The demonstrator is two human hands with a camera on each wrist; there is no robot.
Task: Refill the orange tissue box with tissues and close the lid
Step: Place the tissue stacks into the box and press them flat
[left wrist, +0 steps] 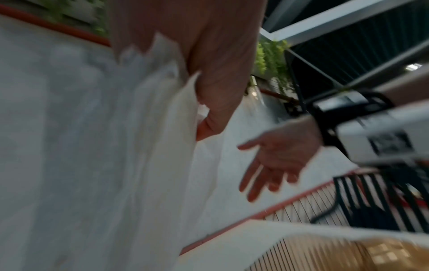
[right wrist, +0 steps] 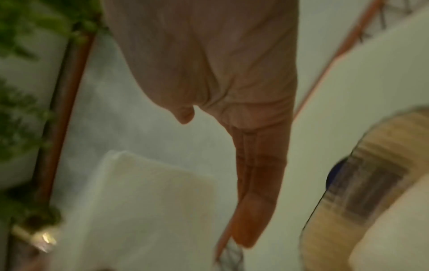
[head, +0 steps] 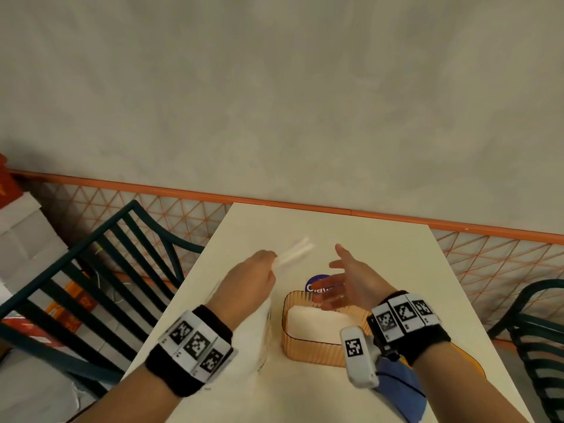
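The orange ribbed tissue box [head: 308,349] stands open on the table, with a white stack of tissues [head: 314,322] inside. My left hand [head: 268,265] is raised left of the box. It grips a thin, whitish see-through wrapper [head: 264,328] that hangs down to the table, and its blurred top end [head: 297,251] sticks out past the fingers. My right hand [head: 338,270] hovers open over the box's far end, fingers straight and holding nothing. The left wrist view shows the wrapper [left wrist: 139,146] and the open right hand [left wrist: 271,161]. In the right wrist view the box [right wrist: 371,183] sits right of the fingers [right wrist: 257,192].
A round purple label [head: 317,283] lies just beyond the box. A blue and orange item [head: 399,386] lies partly hidden under my right forearm. Dark green chairs [head: 91,285] stand on both sides of the cream table [head: 381,239]. An orange rail [head: 305,206] runs behind it.
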